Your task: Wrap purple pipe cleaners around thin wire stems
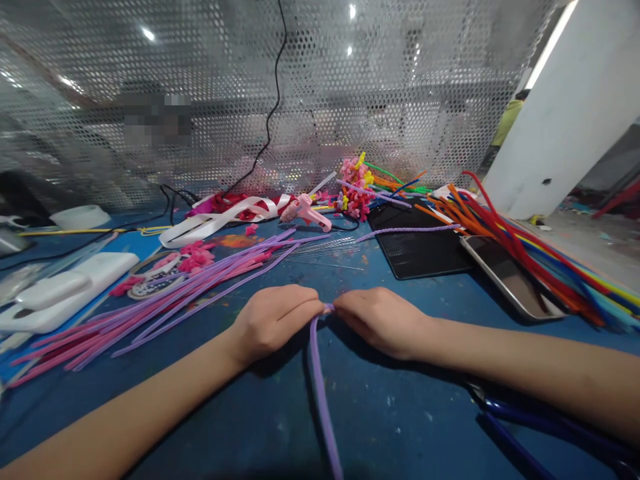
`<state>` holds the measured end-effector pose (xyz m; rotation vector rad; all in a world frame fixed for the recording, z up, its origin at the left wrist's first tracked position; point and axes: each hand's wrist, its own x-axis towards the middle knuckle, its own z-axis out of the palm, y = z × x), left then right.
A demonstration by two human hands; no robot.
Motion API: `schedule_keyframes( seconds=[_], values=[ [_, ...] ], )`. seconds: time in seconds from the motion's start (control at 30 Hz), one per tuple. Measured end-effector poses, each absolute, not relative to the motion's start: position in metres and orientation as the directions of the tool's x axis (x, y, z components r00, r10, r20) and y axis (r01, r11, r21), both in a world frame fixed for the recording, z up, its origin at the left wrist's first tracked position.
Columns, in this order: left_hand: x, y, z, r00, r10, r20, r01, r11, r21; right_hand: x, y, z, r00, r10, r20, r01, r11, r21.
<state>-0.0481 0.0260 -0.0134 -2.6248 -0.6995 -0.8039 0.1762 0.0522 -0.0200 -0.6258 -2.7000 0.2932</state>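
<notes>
In the middle of the head view, a purple pipe cleaner point(320, 387) runs between my fingertips, its long tail hanging down toward me. My left hand point(280, 319) is closed in a pinch on it from the left. Facing it, a small gap away, my right hand point(377, 321) pinches the same pipe cleaner from the right. A short stretch of it shows between the two hands; the ends inside my fingers are hidden. Under my right forearm lie blue-handled pliers point(520, 413), partly covered.
Pink and purple pipe cleaners point(165, 310) lie on the left. Behind stand a pink glue gun point(306, 212), thin wires point(325, 250) and a bunch of pipe-cleaner flowers point(356, 190). To the right are a phone point(510, 277), a black tablet-like panel point(415, 247) and multicoloured pipe cleaners point(550, 267).
</notes>
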Motion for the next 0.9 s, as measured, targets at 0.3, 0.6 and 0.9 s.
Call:
schedule_keyframes(
  seconds=[0.3,0.6,0.9],
  values=[
    [-0.035,0.017,-0.006,0.786,0.236,0.572,0.48,-0.816,-0.322,0.177,0.053,-0.018,-0.852,0.445,0.277,0.376,0.887,-0.266],
    [-0.012,0.024,0.023,0.237,0.968,-0.079,0.545,-0.066,0.836,0.181,0.056,-0.017,-0.859,0.316,0.402,0.284,0.949,-0.139],
    [-0.041,0.038,0.023,0.349,0.809,-0.473,0.088,0.474,0.876,0.182,0.06,-0.022,-0.817,0.306,0.489,0.269,0.952,-0.146]
  ],
)
